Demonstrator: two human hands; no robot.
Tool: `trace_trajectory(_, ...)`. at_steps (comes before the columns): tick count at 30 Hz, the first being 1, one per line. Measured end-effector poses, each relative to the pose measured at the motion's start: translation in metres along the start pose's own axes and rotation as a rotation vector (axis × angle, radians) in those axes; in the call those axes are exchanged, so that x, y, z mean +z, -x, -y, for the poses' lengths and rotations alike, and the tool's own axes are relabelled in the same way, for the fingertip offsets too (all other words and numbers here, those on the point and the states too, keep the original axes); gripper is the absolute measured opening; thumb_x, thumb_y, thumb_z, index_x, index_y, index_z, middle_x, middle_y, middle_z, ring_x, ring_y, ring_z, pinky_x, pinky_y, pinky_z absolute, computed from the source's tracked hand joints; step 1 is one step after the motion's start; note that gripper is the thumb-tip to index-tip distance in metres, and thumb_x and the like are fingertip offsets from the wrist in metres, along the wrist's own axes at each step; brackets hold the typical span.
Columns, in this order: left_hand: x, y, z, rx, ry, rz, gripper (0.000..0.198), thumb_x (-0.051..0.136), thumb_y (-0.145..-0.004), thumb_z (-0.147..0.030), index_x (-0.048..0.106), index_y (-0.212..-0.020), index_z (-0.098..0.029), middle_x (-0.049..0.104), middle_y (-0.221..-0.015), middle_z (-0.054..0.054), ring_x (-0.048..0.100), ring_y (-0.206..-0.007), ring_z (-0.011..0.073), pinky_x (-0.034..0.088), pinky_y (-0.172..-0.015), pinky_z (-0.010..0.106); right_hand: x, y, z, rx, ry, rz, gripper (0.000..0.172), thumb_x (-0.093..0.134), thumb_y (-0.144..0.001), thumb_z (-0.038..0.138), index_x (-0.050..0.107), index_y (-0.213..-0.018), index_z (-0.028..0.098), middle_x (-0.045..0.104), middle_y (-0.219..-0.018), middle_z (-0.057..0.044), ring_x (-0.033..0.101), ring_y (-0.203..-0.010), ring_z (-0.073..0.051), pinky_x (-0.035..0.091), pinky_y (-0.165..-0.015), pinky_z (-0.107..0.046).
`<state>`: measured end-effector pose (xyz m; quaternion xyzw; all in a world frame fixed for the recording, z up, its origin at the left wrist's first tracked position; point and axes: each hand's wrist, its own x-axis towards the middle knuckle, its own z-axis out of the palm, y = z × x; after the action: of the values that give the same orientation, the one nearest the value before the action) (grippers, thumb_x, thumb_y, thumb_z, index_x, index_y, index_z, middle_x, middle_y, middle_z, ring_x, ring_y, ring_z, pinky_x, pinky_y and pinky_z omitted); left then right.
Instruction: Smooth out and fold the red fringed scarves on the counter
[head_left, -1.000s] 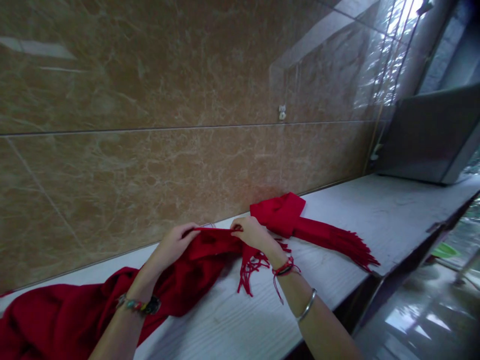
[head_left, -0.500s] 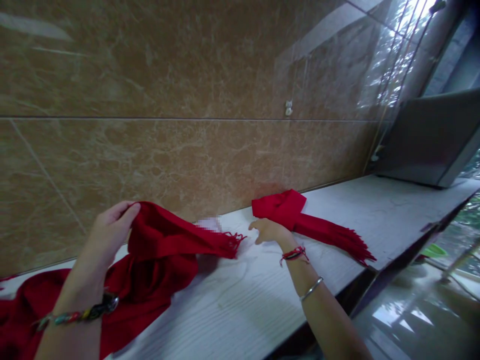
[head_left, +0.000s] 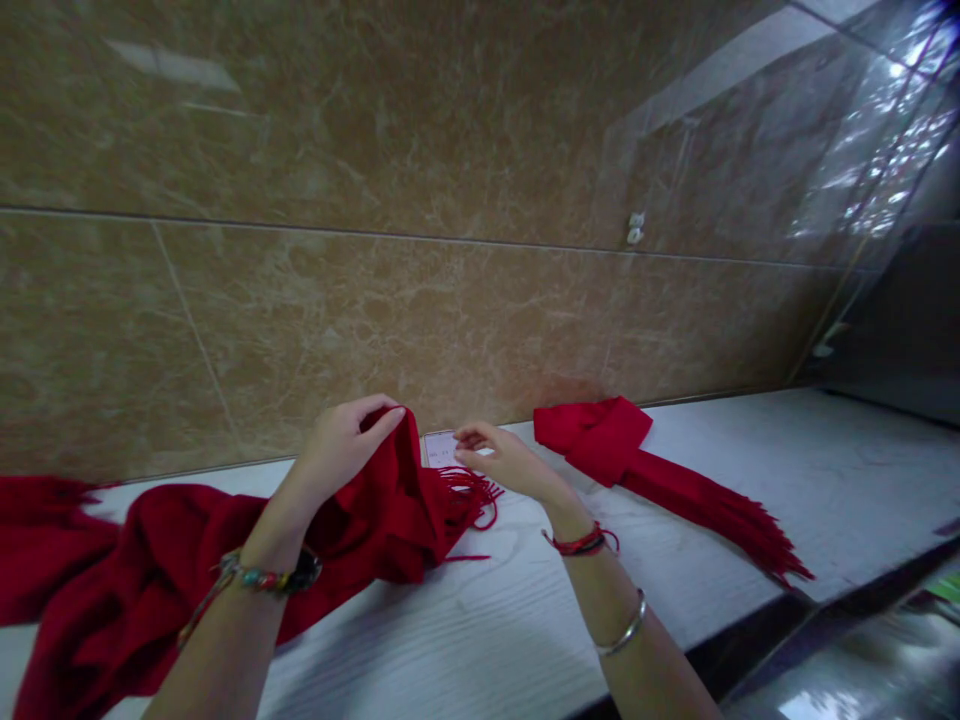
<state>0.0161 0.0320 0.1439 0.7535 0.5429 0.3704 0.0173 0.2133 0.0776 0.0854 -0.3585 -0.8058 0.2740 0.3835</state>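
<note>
A long red scarf (head_left: 191, 535) lies in loose folds along the left of the white tabletop. My left hand (head_left: 341, 450) pinches its upper edge near the fringed end and holds that part raised. The fringe (head_left: 469, 490) hangs down to the right, touching the tabletop. Just above the fringe is my right hand (head_left: 517, 465), fingers bent and apart, with nothing visible in it. Farther right, a second red scarf (head_left: 600, 440) lies folded over itself, its fringed tail pointing toward the front edge.
A small pale printed card (head_left: 439, 450) lies by the wall between my hands. Brown marble tiles (head_left: 420, 320) rise directly behind the white tabletop (head_left: 480, 630). At the far right stands a dark grey box-like object (head_left: 892, 330). The tabletop's front edge drops to a shiny floor.
My left hand has moved right with the scarf's edge, bunching it near the fringe. My right hand has shifted slightly left, beside the fringe. The view has turned a little left.
</note>
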Motion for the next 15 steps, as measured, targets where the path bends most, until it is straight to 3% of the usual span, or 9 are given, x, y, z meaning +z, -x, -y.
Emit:
trace_trajectory(3,0.003,0.001,-0.005,0.033,0.048,0.017,0.035,0.039,-0.078,-0.044,0.061,-0.077,-0.018,0.065,-0.072,0.000,0.056,-0.066,0.0150,0.040,-0.061,0.023,0.010,0.004,0.010,-0.070,-0.018,0.136,0.039,0.059,-0.072,0.020,0.053,-0.110,0.016,0.061,-0.104,-0.008,0.058,-0.086,-0.014,0.045,-0.072,-0.024)
trace_trajectory(5,0.007,0.002,-0.012,0.069,0.061,0.052,0.034,0.038,-0.078,-0.042,0.062,-0.075,-0.018,0.065,-0.072,0.000,0.056,-0.065,0.0146,0.041,-0.061,0.023,0.024,0.002,0.015,-0.063,0.044,0.179,0.033,0.055,-0.073,0.016,0.057,-0.105,0.017,0.064,-0.097,-0.006,0.058,-0.080,-0.014,0.044,-0.070,-0.024)
trace_trajectory(8,0.007,0.003,-0.014,0.073,0.005,0.010,0.033,0.038,-0.079,-0.041,0.062,-0.076,-0.019,0.066,-0.074,0.001,0.057,-0.067,0.0149,0.041,-0.063,0.023,0.028,-0.003,0.013,0.054,0.175,0.042,0.022,0.044,-0.074,0.008,0.063,-0.085,0.014,0.066,-0.080,-0.007,0.058,-0.073,-0.016,0.043,-0.069,-0.026)
trace_trajectory(11,-0.001,0.003,0.001,0.075,-0.106,-0.015,0.032,0.041,-0.078,-0.042,0.063,-0.076,-0.019,0.066,-0.077,0.002,0.058,-0.070,0.0162,0.040,-0.066,0.024,-0.002,-0.005,0.003,0.057,0.115,-0.152,0.021,0.042,-0.074,0.010,0.061,-0.082,0.013,0.064,-0.084,-0.008,0.057,-0.080,-0.017,0.043,-0.075,-0.028)
trace_trajectory(15,-0.001,-0.002,0.030,0.190,-0.123,0.279,0.025,0.049,-0.074,-0.041,0.064,-0.073,-0.021,0.065,-0.075,0.001,0.057,-0.071,0.0159,0.040,-0.066,0.023,-0.051,0.007,-0.011,-0.072,-0.005,-0.336,0.019,0.043,-0.073,0.017,0.057,-0.085,0.016,0.063,-0.087,-0.006,0.057,-0.083,-0.017,0.044,-0.077,-0.028)
